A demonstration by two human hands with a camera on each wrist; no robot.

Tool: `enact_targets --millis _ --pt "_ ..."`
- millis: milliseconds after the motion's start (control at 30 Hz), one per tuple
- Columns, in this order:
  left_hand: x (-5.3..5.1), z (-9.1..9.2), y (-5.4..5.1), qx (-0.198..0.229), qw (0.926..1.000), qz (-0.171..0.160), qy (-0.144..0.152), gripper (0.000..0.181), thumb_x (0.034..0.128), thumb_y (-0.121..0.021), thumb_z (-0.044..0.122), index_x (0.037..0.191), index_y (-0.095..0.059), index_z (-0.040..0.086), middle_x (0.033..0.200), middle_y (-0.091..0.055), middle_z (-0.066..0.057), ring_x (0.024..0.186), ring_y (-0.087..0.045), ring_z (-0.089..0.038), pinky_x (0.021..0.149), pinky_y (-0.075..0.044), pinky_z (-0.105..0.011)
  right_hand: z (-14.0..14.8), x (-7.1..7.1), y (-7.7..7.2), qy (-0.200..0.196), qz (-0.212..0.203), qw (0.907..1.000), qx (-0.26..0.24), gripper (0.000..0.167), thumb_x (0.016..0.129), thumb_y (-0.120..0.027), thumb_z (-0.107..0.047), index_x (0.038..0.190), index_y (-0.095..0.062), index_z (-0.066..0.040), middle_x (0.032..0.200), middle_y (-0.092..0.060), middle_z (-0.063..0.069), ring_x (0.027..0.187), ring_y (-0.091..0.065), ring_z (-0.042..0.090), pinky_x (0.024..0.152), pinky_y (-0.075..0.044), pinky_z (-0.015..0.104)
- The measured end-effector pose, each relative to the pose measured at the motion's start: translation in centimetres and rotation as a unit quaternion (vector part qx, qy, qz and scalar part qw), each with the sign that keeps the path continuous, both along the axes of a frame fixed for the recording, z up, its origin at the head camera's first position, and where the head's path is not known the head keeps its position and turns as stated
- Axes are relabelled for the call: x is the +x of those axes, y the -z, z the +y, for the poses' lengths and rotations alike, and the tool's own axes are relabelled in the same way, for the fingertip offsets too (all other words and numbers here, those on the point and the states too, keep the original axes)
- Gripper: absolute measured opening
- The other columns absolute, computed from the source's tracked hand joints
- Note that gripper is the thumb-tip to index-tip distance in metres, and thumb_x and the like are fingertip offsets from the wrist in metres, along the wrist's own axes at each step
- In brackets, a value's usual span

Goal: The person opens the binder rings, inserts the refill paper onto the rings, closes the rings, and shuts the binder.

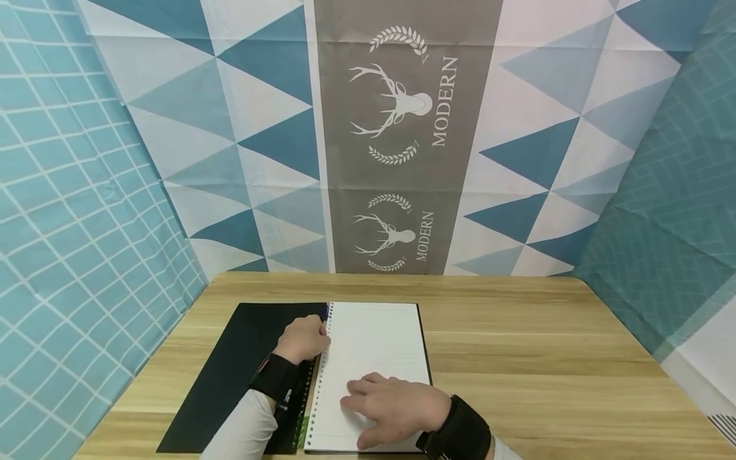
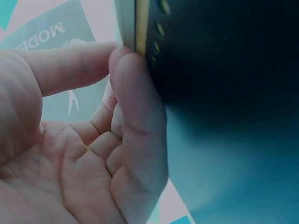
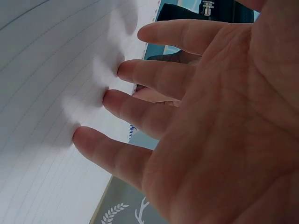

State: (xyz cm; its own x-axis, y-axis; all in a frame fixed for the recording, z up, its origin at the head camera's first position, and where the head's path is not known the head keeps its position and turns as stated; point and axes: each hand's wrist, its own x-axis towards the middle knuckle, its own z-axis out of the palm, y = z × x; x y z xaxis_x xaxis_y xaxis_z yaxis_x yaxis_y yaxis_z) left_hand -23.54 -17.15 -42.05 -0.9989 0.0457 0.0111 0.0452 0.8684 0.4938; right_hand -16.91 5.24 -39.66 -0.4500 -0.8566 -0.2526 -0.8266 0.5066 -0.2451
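A loose-leaf notebook lies spread on the table, its black cover point(image 1: 224, 370) to the left and a stack of white lined paper point(image 1: 374, 338) with a punched left edge to the right. At the upper part of that edge is my left hand point(image 1: 301, 338), fingers curled. In the left wrist view, the left thumb and index finger point(image 2: 140, 93) pinch at the holed edge; what exactly lies between them is partly hidden. My right hand point(image 1: 397, 409) rests on the lower page with spread fingers. Its fingertips point(image 3: 84, 135) touch the lined sheet in the right wrist view.
The notebook lies on a wood-grain table point(image 1: 517, 358), left of its middle. Behind the table hangs a patterned cloth point(image 1: 402, 223) with deer prints. Blue tiled cloth point(image 1: 86, 255) borders the left side, and a teal one point(image 1: 661, 255) the right.
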Motion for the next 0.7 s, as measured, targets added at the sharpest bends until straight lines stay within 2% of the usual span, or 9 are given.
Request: enact_targets --millis 167,267,300,367,433,467,533,633,700 --pt "0.0 -0.1 -0.2 0.013 0.9999 0.0 0.01 0.029 0.0957 -0.062 0.009 0.068 -0.056 0.013 0.057 -0.04 0.0 0.05 -0.038 -0.016 0.05 -0.028 -0.031 0.0 0.0 -0.1 0.0 -0.005 1.0 -0.002 0.053 0.097 -0.065 -0.046 0.144 -0.052 -0.024 0.156 -0.047 0.003 0.141 -0.046 0.019 0.104 -0.051 0.033" --pt "0.0 -0.1 -0.5 0.021 0.9996 -0.002 0.02 0.032 0.0962 -0.06 0.006 0.066 -0.055 0.013 0.057 -0.042 -0.001 0.05 -0.041 -0.016 0.05 -0.03 -0.032 0.2 -0.1 -0.5 0.022 -0.035 0.9991 -0.011 0.055 0.098 -0.065 -0.045 0.147 -0.051 -0.022 0.156 -0.047 0.003 0.143 -0.046 0.019 0.107 -0.049 0.032" --pt "0.0 -0.1 -0.6 0.026 0.9994 -0.006 0.023 0.031 0.0969 -0.059 0.005 0.067 -0.056 0.013 0.058 -0.043 -0.002 0.05 -0.043 -0.016 0.051 -0.032 -0.031 0.3 -0.2 -0.7 0.04 -0.045 0.998 -0.016 0.057 0.098 -0.065 -0.045 0.148 -0.051 -0.022 0.155 -0.048 0.002 0.142 -0.047 0.019 0.108 -0.048 0.033" --pt "0.0 -0.1 -0.7 0.04 0.9987 -0.015 0.028 0.024 0.0995 -0.055 0.005 0.076 -0.06 0.009 0.061 -0.048 -0.004 0.052 -0.049 -0.018 0.052 -0.037 -0.032 0.7 -0.5 -1.0 0.102 -0.058 0.9925 -0.034 0.062 0.096 -0.066 -0.045 0.15 -0.05 -0.019 0.154 -0.051 0.004 0.141 -0.05 0.021 0.11 -0.048 0.037" --pt "-0.1 -0.2 -0.7 0.056 0.9977 -0.026 0.029 0.016 0.1022 -0.053 0.006 0.09 -0.063 0.004 0.067 -0.053 -0.007 0.056 -0.055 -0.019 0.055 -0.044 -0.032 1.3 -1.1 -1.2 0.185 -0.063 0.978 -0.073 0.068 0.095 -0.068 -0.044 0.151 -0.048 -0.011 0.15 -0.054 0.01 0.138 -0.053 0.028 0.111 -0.047 0.045" --pt "-0.1 -0.3 -0.8 0.067 0.9968 -0.032 0.027 0.014 0.1031 -0.052 0.007 0.098 -0.064 0.003 0.07 -0.055 -0.008 0.058 -0.057 -0.02 0.057 -0.047 -0.032 1.7 -1.6 -1.3 0.231 -0.064 0.966 -0.098 0.071 0.095 -0.068 -0.043 0.152 -0.046 -0.008 0.15 -0.053 0.014 0.138 -0.052 0.032 0.112 -0.045 0.05" --pt "-0.1 -0.3 -0.9 0.093 0.9943 -0.047 0.023 0.014 0.1047 -0.05 0.009 0.108 -0.061 0.001 0.076 -0.058 -0.01 0.061 -0.059 -0.021 0.06 -0.05 -0.032 2.7 -2.8 -1.1 0.318 -0.084 0.9304 -0.161 0.075 0.095 -0.068 -0.04 0.153 -0.04 -0.001 0.153 -0.048 0.021 0.141 -0.047 0.04 0.115 -0.04 0.058" --pt "-0.1 -0.5 -1.0 0.131 0.9892 -0.063 0.016 0.015 0.1058 -0.049 0.012 0.112 -0.057 0.002 0.082 -0.06 -0.012 0.066 -0.06 -0.022 0.063 -0.054 -0.033 4.5 -4.7 -0.8 0.411 -0.173 0.8568 -0.259 0.08 0.099 -0.064 -0.038 0.159 -0.027 0.0 0.164 -0.028 0.025 0.152 -0.028 0.045 0.118 -0.029 0.065" --pt "-0.1 -0.6 -1.2 0.161 0.9841 -0.074 0.011 0.015 0.106 -0.049 0.014 0.112 -0.055 0.002 0.086 -0.061 -0.015 0.068 -0.062 -0.022 0.065 -0.057 -0.034 5.7 -5.7 -0.7 0.443 -0.244 0.805 -0.311 0.082 0.101 -0.061 -0.041 0.161 -0.021 -0.001 0.168 -0.02 0.024 0.154 -0.021 0.046 0.116 -0.03 0.068"
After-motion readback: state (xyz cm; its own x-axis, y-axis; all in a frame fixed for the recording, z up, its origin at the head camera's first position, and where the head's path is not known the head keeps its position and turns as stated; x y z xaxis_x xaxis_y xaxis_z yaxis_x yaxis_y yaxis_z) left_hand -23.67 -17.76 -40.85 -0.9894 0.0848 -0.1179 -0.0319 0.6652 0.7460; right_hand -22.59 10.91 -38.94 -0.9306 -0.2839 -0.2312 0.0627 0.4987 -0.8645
